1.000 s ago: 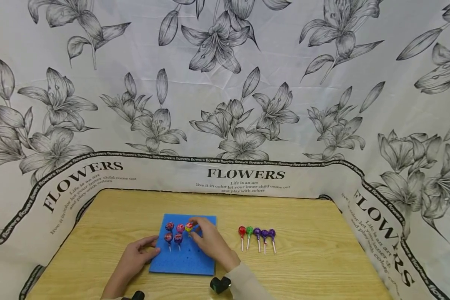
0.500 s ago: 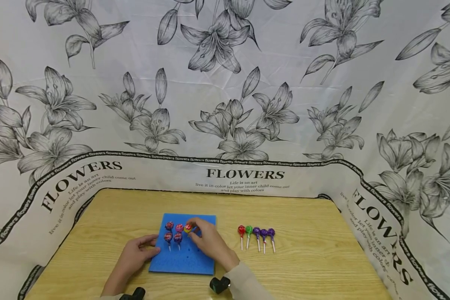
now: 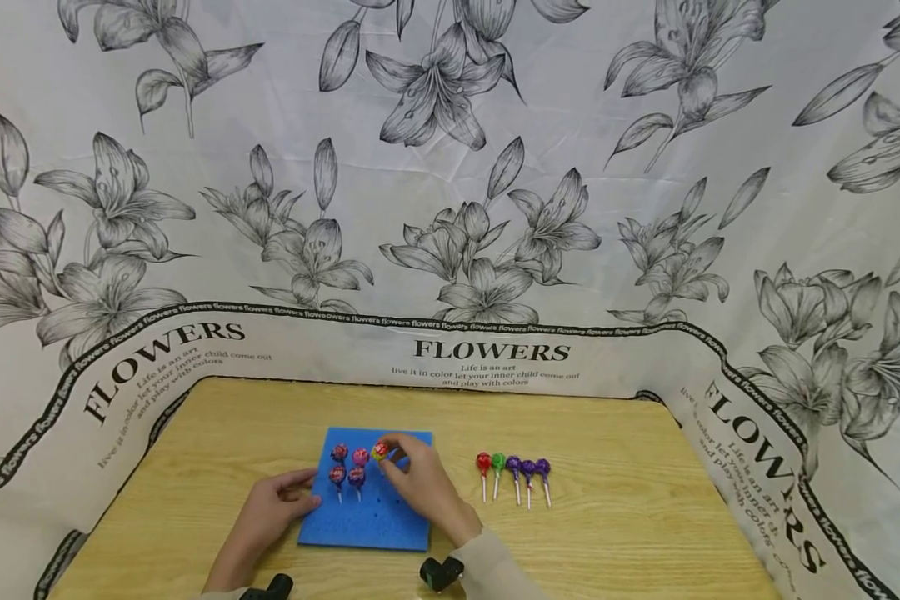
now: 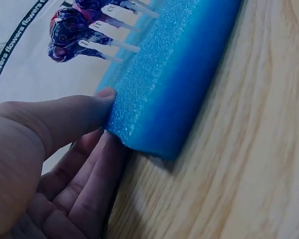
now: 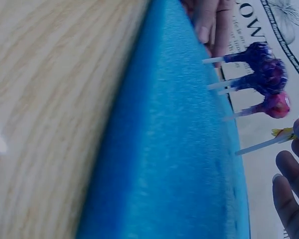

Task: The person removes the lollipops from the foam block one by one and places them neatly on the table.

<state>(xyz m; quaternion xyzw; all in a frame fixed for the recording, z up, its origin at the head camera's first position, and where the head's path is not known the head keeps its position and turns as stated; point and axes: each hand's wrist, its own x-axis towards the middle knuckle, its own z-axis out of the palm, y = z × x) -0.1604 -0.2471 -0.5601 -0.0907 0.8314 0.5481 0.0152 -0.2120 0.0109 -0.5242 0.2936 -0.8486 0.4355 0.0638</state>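
The right hand (image 3: pixel 423 487) pinches the light yellow lollipop (image 3: pixel 379 452) near the foam block (image 3: pixel 367 521)'s far edge; its thin stick looks best to hold. The left hand (image 3: pixel 270 508), fingers relaxed, presses the soft block's left edge.

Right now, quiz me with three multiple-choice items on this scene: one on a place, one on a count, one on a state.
1. Where does the left hand rest?
A. on the blue foam block's left edge
B. on the loose lollipops
C. on the backdrop cloth

2. How many loose lollipops lie on the table to the right of the blue foam block?
A. two
B. five
C. eight

3. What is the right hand doing?
A. lying flat on the table
B. pinching the yellow-and-red lollipop over the block
C. hanging idle

Answers: 1 A, the thumb presses the foam edge in the left wrist view. 2 B, one red, one green, three purple. 3 B, fingertips close on its head.
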